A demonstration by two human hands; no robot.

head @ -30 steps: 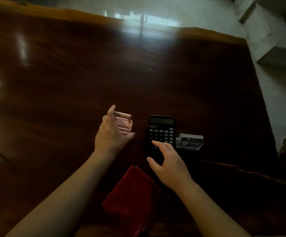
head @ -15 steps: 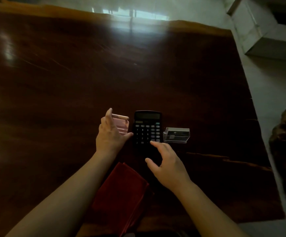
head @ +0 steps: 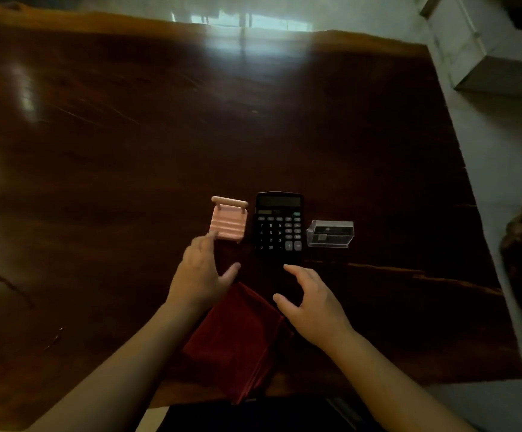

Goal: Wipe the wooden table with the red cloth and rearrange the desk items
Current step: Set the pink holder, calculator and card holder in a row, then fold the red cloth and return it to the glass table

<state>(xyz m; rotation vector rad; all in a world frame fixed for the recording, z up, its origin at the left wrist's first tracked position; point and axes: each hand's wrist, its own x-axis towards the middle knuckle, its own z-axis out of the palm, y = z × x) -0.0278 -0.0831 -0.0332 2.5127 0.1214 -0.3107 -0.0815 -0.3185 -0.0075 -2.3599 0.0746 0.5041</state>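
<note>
black calculator (head: 279, 222) keys: digits 7 8 9, 2 3, 00

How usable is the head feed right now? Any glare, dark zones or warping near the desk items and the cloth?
Head view: dim overall; window glare washes the wooden table at its far edge, smaller hotspots at left. Calculator keys, pink stand and clear holder stay readable. Red cloth sits in shadow between the left hand and right hand, its folds faint. Wide-angle lens bows the table edges.
</note>
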